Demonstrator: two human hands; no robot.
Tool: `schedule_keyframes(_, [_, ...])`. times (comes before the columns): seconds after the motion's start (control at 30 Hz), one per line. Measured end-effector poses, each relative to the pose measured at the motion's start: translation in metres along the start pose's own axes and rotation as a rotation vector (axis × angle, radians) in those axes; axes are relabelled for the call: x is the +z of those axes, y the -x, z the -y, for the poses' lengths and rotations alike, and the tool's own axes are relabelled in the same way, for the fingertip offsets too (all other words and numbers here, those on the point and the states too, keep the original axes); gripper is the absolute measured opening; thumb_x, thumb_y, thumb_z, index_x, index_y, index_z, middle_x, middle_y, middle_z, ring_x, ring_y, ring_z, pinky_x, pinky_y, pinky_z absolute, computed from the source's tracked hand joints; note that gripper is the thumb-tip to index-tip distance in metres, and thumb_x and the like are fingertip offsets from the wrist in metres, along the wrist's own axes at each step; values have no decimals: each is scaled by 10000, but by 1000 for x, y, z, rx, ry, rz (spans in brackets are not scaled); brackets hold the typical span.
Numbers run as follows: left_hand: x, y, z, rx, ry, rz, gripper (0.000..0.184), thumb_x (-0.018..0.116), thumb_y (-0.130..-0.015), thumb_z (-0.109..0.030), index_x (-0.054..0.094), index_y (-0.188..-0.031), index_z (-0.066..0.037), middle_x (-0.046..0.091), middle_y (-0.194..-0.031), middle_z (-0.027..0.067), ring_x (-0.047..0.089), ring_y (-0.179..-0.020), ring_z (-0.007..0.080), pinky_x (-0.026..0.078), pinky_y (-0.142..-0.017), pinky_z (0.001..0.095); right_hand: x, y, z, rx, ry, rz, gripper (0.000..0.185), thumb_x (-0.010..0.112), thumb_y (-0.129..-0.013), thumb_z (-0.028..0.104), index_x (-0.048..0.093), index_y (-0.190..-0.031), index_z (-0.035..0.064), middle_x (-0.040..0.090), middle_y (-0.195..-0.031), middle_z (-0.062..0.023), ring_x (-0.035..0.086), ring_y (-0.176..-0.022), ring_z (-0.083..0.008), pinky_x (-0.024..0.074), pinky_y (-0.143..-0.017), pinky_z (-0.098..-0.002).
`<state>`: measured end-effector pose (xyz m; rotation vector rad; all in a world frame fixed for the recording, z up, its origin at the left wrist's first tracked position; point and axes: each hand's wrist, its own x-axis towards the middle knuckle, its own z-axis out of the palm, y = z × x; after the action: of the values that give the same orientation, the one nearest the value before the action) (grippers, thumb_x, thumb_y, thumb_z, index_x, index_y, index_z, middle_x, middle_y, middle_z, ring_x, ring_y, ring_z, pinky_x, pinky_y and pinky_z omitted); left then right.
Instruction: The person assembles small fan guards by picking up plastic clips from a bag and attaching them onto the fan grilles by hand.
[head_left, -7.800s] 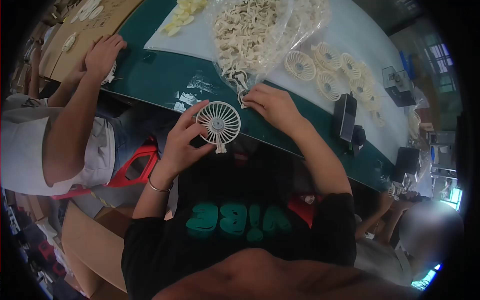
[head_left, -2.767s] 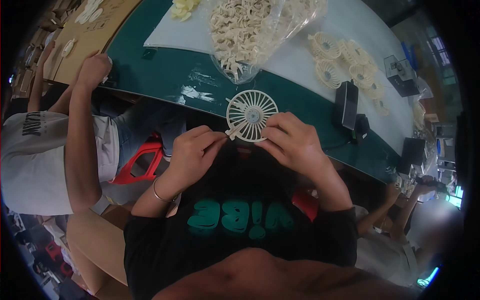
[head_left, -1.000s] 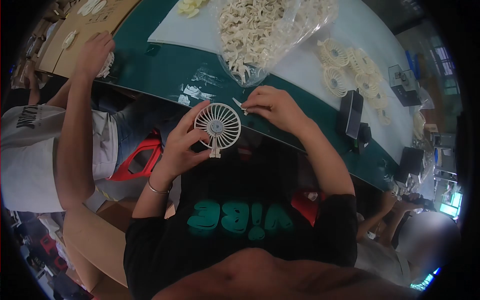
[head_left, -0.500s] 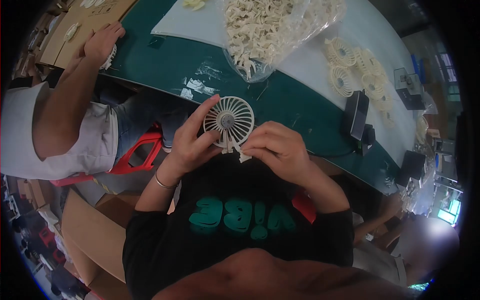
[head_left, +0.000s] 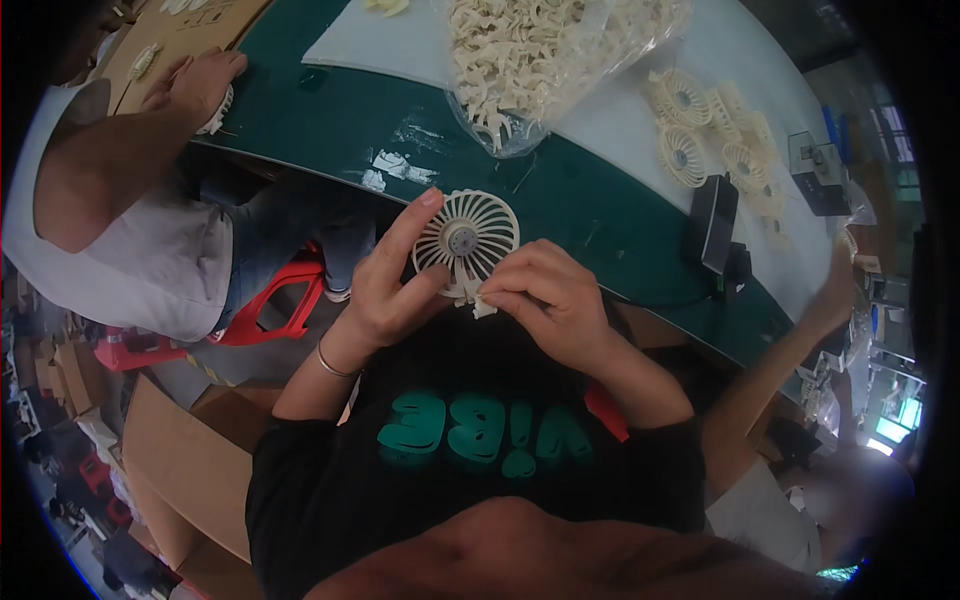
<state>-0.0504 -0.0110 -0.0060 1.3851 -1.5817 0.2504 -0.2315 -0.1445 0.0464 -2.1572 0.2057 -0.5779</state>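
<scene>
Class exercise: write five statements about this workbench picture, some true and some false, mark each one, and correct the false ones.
1. The left hand holds a round slotted grille. True.
2. The right hand hangs open, touching nothing. False: its fingertips pinch a small pale piece at the grille's lower edge.
3. A clear bag filled with pale parts lies beyond both hands. True.
4. The bracelet is on the right wrist. False: it is on the left.
5. Several other grilles lie on the white sheet. True.
</scene>
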Motion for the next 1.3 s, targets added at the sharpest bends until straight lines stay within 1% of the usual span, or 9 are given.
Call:
schedule_keyframes(0.27, [1, 0, 0, -4, -5, -11, 289, 841, -674, -35, 594, -816, 8, 534, -1409, 362, 590, -1287, 504, 580, -998, 477, -1, -1, 4, -42, 59, -35, 96, 793, -842, 78, 767, -934, 80, 697, -914, -35, 660, -832, -220, 537, -720, -317])
schedule_keyframes(0.67, [-1, -4, 1, 6, -25, -3, 298, 855, -675, -44, 598, -818, 8, 540, -1398, 362, 602, -1270, 504, 589, -982, 474, -2, -3, 1, 23, -15, -18, 111, 795, -835, 56, 765, -942, 56, 707, -927, -53, 666, -860, -227, 532, -739, -327])
schedule_keyframes(0.93, [0, -5, 2, 0, -6, 5, 299, 862, -692, -46, 597, -819, 6, 543, -1394, 361, 606, -1266, 504, 591, -978, 472, -2, -4, 6, 93, -50, -67, 105, 791, -844, 23, 764, -945, 35, 711, -901, -70, 666, -823, -238, 533, -729, -339])
schedule_keyframes(1.17, [1, -4, -1, -17, 1, -9, 293, 861, -704, -40, 592, -811, 6, 544, -1396, 357, 606, -1266, 501, 593, -973, 464, -1, -2, 6, 83, -77, -80, 103, 788, -845, 18, 765, -944, 36, 714, -904, -71, 666, -822, -240, 533, -728, -336])
schedule_keyframes(1.3, [0, -5, -3, -10, -10, -5, 288, 857, -700, -35, 593, -807, 7, 544, -1396, 355, 607, -1265, 500, 592, -977, 463, -2, -1, 4, 45, -30, -58, 102, 791, -843, 41, 770, -943, 49, 713, -909, -61, 669, -832, -236, 536, -728, -333])
